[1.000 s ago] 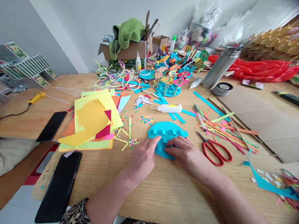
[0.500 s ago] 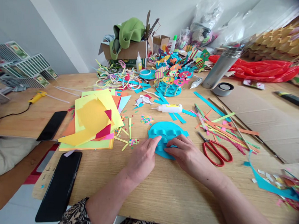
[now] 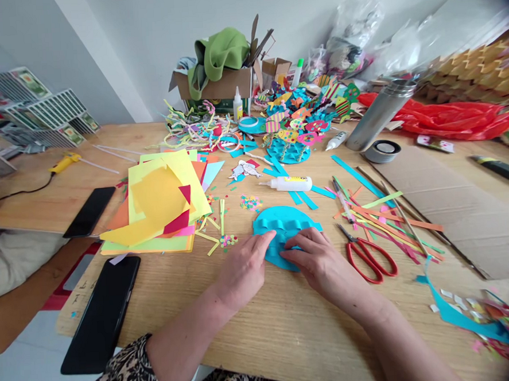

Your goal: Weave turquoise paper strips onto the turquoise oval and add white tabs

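Note:
A round blue paper piece [image 3: 282, 213] lies on the wooden table, with wavy blue strips standing across it. My left hand [image 3: 246, 266] rests at its left edge, fingers pressed together and their tips on the blue paper. At the lower right of the disc, my right hand [image 3: 314, 258] has its fingers bent together onto a blue strip; the fingertips are partly hidden. Behind the disc lies a white glue bottle [image 3: 292, 183] on its side. Red-handled scissors [image 3: 373, 258] are to the right of my right hand.
Stacked coloured paper [image 3: 160, 202] and two black phones [image 3: 100, 315] are at the left. Cut strips [image 3: 385, 220], cardboard [image 3: 458, 207] and a steel flask [image 3: 381, 114] are at the right. Another person's arm [image 3: 28, 302] is at the far left.
The whole view has shifted very slightly. Both hands keep nearly the same place on the blue disc.

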Tool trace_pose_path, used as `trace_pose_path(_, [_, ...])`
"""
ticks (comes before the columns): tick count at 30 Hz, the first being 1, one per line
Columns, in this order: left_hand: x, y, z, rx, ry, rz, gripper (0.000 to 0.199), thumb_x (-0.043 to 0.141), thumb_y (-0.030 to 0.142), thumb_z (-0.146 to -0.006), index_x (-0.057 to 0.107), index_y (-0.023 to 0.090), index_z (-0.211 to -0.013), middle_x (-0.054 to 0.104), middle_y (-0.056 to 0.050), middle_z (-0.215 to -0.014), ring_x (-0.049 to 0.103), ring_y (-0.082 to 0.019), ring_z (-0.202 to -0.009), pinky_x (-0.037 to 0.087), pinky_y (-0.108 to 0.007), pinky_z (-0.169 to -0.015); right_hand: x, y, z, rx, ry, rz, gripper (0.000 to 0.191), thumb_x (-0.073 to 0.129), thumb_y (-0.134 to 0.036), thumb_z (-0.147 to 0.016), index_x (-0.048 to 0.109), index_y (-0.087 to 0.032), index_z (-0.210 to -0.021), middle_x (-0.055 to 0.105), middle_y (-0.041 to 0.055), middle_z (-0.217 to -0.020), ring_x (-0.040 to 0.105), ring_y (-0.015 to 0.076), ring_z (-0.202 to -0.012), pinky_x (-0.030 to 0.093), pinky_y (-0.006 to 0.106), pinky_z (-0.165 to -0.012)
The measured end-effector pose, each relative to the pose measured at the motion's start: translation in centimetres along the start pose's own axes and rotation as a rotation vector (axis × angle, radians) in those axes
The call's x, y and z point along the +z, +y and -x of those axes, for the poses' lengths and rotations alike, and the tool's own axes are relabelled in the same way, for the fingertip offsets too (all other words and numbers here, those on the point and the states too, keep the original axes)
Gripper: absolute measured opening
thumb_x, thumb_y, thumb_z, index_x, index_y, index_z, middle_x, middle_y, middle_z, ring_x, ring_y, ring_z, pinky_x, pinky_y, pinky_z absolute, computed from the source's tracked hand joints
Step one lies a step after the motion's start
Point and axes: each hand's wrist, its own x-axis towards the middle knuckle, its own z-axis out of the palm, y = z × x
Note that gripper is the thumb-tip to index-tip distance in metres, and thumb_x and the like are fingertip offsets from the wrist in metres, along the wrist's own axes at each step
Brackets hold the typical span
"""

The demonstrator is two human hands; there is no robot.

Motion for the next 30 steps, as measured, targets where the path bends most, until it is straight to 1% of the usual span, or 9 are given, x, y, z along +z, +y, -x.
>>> trace_pose_path(5, [-0.02,0.05,0.01,0.005,0.001,0.000,0.047,0.043,-0.001,-0.085,0.045,0.018,-0.129,0.066,-0.007,-0.101,0.062,-0.019,-0.091,0.054,-0.035,-0.081,0.01,-0.06,-0.01,0.003,-0.018,0.046,0.026,0.049,-0.008,-0.090,0.072,-0.021,-0.095,0.068,0.0067,-0.099,0.048,0.0241,-0.092,0.038,0.037,-0.076])
trace_pose_path(12, [0.08,-0.03,0.07,0.008,0.011,0.007,0.050,0.043,-0.002,-0.084,0.044,0.019,-0.130,0.066,-0.006,-0.101,0.063,-0.019,-0.092,0.054,-0.034,-0.082,0.20,-0.10,0.02,0.003,-0.009,0.110,0.023,0.055,-0.008,-0.088,0.072,-0.023,-0.093,0.069,0.0045,-0.098,0.050,0.0243,-0.093,0.033,0.036,-0.074])
trace_pose_path(17, [0.23,-0.12,0.03,0.004,0.028,0.016,0.051,0.044,-0.002,-0.085,0.043,0.020,-0.131,0.066,-0.006,-0.103,0.063,-0.019,-0.093,0.054,-0.034,-0.082,0.14,-0.14,-0.01,0.001,-0.012,0.114,0.020,0.058,-0.010,-0.088,0.072,-0.024,-0.090,0.071,0.0020,-0.095,0.052,0.0247,-0.096,0.031,0.037,-0.076])
trace_pose_path(20, [0.33,-0.16,0.06,0.001,0.030,0.016,0.051,0.046,-0.002,-0.085,0.043,0.021,-0.131,0.066,-0.007,-0.105,0.063,-0.019,-0.095,0.054,-0.034,-0.084,0.17,-0.28,0.05,-0.002,0.009,0.120,0.018,0.061,-0.011,-0.087,0.072,-0.025,-0.089,0.072,0.0005,-0.094,0.053,0.0251,-0.098,0.029,0.037,-0.076])
trace_pose_path(26, [0.42,-0.17,0.18,-0.004,0.034,-0.004,0.051,0.046,-0.001,-0.085,0.043,0.021,-0.131,0.066,-0.006,-0.105,0.063,-0.020,-0.095,0.054,-0.035,-0.083,0.24,-0.47,-0.02,-0.006,0.049,0.148,0.017,0.059,-0.011,-0.088,0.071,-0.023,-0.088,0.073,0.0003,-0.093,0.052,0.0259,-0.101,0.029,0.037,-0.079])
trace_pose_path(30, [0.54,-0.27,0.20,0.009,0.038,-0.001,0.052,0.046,-0.002,-0.084,0.043,0.021,-0.131,0.066,-0.006,-0.105,0.062,-0.019,-0.094,0.054,-0.035,-0.083,0.27,-0.46,-0.11,-0.016,0.039,0.177,0.015,0.060,-0.012,-0.088,0.071,-0.023,-0.087,0.073,0.0006,-0.095,0.052,0.0259,-0.101,0.028,0.038,-0.079])
